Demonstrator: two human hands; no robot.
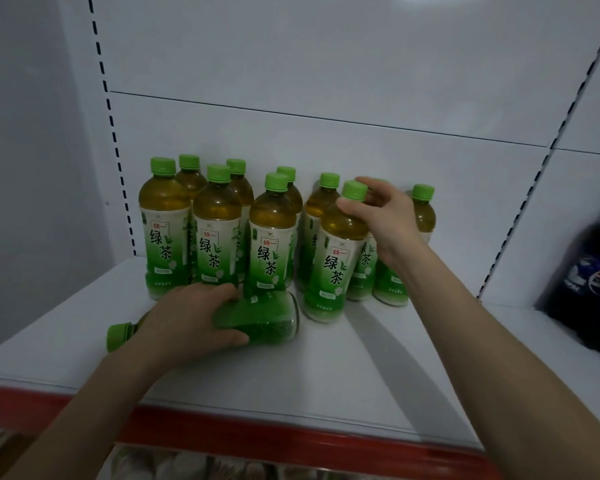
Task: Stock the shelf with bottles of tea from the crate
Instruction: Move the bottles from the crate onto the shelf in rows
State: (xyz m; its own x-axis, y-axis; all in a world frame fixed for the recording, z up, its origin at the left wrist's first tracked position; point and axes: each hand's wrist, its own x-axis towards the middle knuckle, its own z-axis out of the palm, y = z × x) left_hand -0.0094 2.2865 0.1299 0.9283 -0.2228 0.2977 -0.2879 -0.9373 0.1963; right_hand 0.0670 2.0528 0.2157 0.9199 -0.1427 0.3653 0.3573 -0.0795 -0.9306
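Several green-capped bottles of green tea [219,230] stand upright in rows at the back of the white shelf [378,386]. One more tea bottle [267,318] lies on its side in front of them, cap pointing left; my left hand [191,317] grips its middle from above. My right hand [381,211] reaches into the right part of the group, thumb against the neck of a front upright bottle [336,258], fingers curled round a bottle behind it that is mostly hidden. No crate is in view.
Dark cola bottles [589,285] stand at the shelf's right end. A red strip [291,434] runs along the shelf's front edge, with pale goods dimly visible on the level below. White slotted back panels rise behind the tea.
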